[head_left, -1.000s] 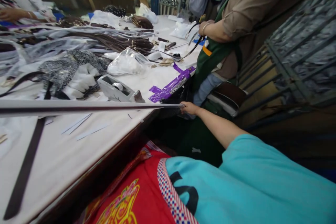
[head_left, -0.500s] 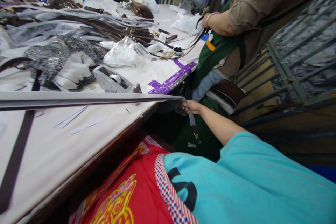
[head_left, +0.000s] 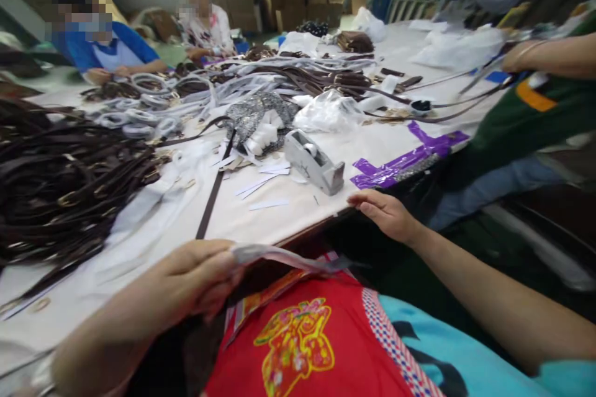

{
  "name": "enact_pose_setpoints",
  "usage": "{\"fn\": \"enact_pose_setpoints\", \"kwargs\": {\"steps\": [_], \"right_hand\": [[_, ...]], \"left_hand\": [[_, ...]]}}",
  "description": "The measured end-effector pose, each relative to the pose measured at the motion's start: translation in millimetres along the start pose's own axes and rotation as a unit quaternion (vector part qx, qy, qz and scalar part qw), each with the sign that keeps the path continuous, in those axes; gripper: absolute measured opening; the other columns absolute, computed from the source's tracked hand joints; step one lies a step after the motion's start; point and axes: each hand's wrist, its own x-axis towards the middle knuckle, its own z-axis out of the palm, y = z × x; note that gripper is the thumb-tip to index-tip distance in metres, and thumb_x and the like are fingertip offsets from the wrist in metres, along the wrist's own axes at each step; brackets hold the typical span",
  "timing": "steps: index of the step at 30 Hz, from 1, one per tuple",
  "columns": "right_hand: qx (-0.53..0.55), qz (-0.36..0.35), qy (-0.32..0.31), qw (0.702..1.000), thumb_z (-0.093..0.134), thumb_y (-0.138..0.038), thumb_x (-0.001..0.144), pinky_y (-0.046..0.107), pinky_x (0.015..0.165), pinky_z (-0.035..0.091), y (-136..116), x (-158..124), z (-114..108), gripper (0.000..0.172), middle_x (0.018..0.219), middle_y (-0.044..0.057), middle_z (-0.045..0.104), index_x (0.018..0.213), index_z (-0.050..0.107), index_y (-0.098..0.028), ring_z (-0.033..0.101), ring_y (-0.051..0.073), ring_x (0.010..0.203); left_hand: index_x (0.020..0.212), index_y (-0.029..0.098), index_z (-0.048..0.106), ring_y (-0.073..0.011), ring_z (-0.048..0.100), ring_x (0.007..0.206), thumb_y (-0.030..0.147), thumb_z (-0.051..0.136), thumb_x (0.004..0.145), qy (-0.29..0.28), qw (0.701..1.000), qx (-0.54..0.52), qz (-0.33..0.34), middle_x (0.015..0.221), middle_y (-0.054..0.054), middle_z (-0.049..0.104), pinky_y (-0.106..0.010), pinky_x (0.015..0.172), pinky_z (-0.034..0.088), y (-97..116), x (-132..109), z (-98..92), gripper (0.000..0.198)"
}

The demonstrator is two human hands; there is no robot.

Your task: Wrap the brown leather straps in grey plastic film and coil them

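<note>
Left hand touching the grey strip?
Touching. Head view: the left hand pinches one end of the grey strip just below the table edge.

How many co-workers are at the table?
3: person in blue far left, person in white beside them, person in green apron at right; more may be hidden.

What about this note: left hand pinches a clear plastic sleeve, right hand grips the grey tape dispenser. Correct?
Not quite: in the head view the right hand lies open and empty by the table edge, apart from the grey tape dispenser. The left hand does pinch the clear plastic sleeve.
</note>
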Motion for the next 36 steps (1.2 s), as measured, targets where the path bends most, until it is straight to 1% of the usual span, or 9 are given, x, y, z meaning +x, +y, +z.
{"fn": "enact_pose_setpoints", "kwargs": {"steps": [3,5,7,10,16,26,29,32,36], "right_hand": [[0.094,-0.164,-0.175,0.966,0.039,-0.061,0.097,0.039,0.104,0.043,-72,13,44,0.057,0.121,0.013,0.065,0.126,0.062,-0.018,0.057,0.025,0.116],[0.16,-0.137,-0.33,0.92,0.036,-0.064,0.097,0.034,0.089,0.05,-96,12,70,0.061,0.103,0.011,0.069,0.116,0.066,-0.015,0.063,0.021,0.098],[0.194,-0.05,-0.39,0.899,0.04,-0.063,0.096,0.025,0.064,0.05,-98,7,90,0.059,0.075,0.004,0.066,0.094,0.069,-0.012,0.059,0.015,0.068],[0.142,0.01,-0.323,0.935,0.051,-0.053,0.094,0.021,0.05,0.038,-85,-1,105,0.047,0.056,-0.001,0.056,0.073,0.065,-0.013,0.048,0.01,0.051],[-0.066,-0.091,-0.258,0.96,0.057,-0.027,0.091,0.021,0.055,0.038,-84,-3,103,0.023,0.064,0.001,0.066,0.074,0.07,-0.016,0.055,0.011,0.057],[-0.009,-0.048,-0.269,0.962,0.051,-0.031,0.093,0.021,0.056,0.041,-77,-13,115,0.029,0.067,0.001,0.067,0.075,0.067,-0.016,0.059,0.012,0.06],[-0.057,-0.113,-0.293,0.948,0.056,-0.037,0.091,0.023,0.061,0.043,-49,-15,94,0.023,0.076,0.003,0.07,0.087,0.067,-0.018,0.062,0.015,0.066],[-0.222,-0.184,-0.298,0.91,0.059,-0.029,0.085,0.026,0.061,0.04,7,-23,59,0.012,0.072,0.004,0.068,0.081,0.065,-0.019,0.063,0.018,0.064],[-0.344,-0.136,-0.284,0.885,0.059,-0.019,0.082,0.029,0.063,0.045,61,-34,29,0.009,0.076,0.008,0.07,0.087,0.066,-0.017,0.067,0.022,0.069]], "left_hand": [[0.072,0.016,0.056,-0.0077,0.035,0.048,0.057,0.049,0.092,-0.112,0.994,0.006,-0.009,0.056,0.003,0.044,-0.02,0.044,0.029,4,15,19.7,0.046],[0.073,0.017,0.055,-0.0084,0.036,0.048,0.057,0.047,0.093,-0.131,0.991,0.024,0.006,0.057,0.003,0.045,-0.021,0.046,0.03,0,19,25.4,0.046],[0.072,0.017,0.055,-0.0088,0.038,0.048,0.057,0.045,0.094,-0.134,0.989,0.057,-0.004,0.057,0.003,0.048,-0.021,0.047,0.031,-10,17,25.5,0.047],[0.07,0.017,0.058,-0.0113,0.05,0.055,0.057,0.041,0.095,-0.149,0.983,0.099,-0.031,0.064,-0.001,0.059,-0.021,0.057,0.04,-34,13,26.3,0.05],[0.073,0.016,0.061,-0.0133,0.052,0.059,0.058,0.038,0.095,-0.138,0.988,0.058,-0.029,0.067,-0.002,0.061,-0.023,0.061,0.042,-66,24,49.5,0.052],[0.067,0.017,0.053,-0.0121,0.042,0.056,0.049,0.041,0.094,-0.011,0.996,0.093,0.002,0.062,0.002,0.051,-0.024,0.054,0.034,-61,57,84.6,0.043],[0.072,0.017,0.055,-0.0116,0.04,0.055,0.055,0.046,0.091,-0.014,0.998,0.043,-0.04,0.063,0.003,0.049,-0.023,0.051,0.032,-64,48,82.0,0.043],[0.072,0.017,0.055,-0.0104,0.036,0.053,0.061,0.05,0.087,-0.023,0.995,-0.016,-0.092,0.06,0.004,0.045,-0.022,0.048,0.029,-76,34,76.0,0.046],[0.074,0.016,0.055,-0.0086,0.031,0.05,0.063,0.056,0.083,-0.009,0.987,-0.09,-0.136,0.058,0.006,0.039,-0.021,0.045,0.024,-91,28,74.1,0.048]]}}
